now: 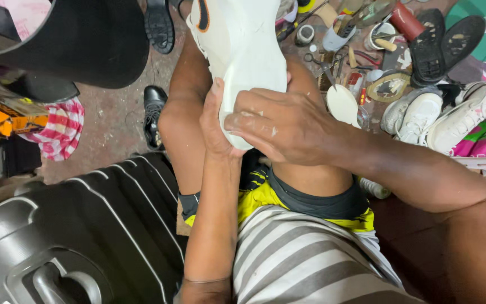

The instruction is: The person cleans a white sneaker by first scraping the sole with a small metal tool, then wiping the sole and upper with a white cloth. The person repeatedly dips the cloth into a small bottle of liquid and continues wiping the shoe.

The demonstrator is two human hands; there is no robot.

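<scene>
A white sneaker (pixel 240 45) with an orange and black mark on its side is turned sole-up over my knees. My left hand (pixel 214 121) cups the near end of the sole from the left, thumb along its edge. My right hand (pixel 279 125) lies across the same end from the right, its fingers pressing on the white sole. Both hands grip the shoe. The shoe's upper is hidden beneath the sole.
A dark ribbed suitcase (pixel 85 236) stands at lower left. A black dress shoe (pixel 153 112) lies on the floor. White sneakers (pixel 445 115), black soles (pixel 442 45), scissors (pixel 322 65), tins and tools crowd the upper right. A checked cloth (pixel 57 129) lies at left.
</scene>
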